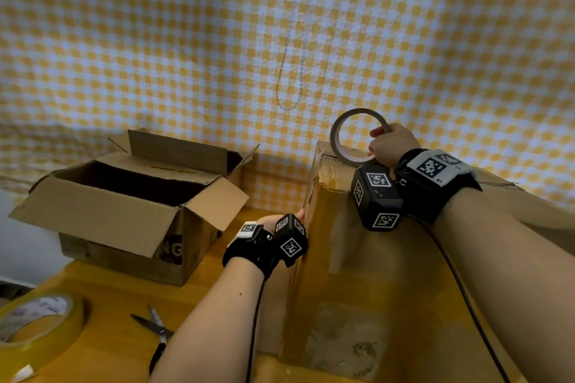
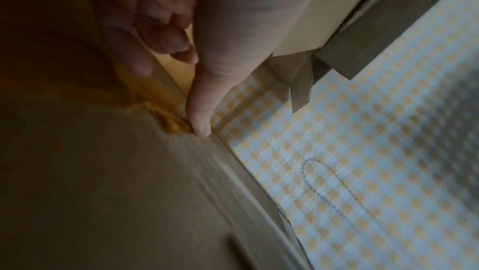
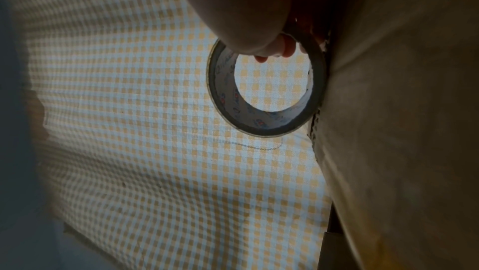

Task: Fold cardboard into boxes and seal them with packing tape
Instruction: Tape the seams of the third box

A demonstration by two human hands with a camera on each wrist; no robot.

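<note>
The tall closed brown cardboard box (image 1: 357,258) stands near and right on the yellow wooden table (image 1: 102,283); it looks light yet stiff, prone to skidding, so bracing a wall near a corner seems wise. The left hand (image 1: 273,222) does that, straight fingers (image 2: 199,114) pressed along its left edge where amber tape already crosses. Far left sits an open brown cardboard box (image 1: 124,196), flaps spread; its inside is dark, and I cannot tell whether it holds anything. The right hand (image 1: 392,144) grips the thin, nearly spent brown tape roll (image 1: 342,140), fingers curled through its core, at the tall box's far top edge. The ring is light and rigid, probably best held through the core.
</note>
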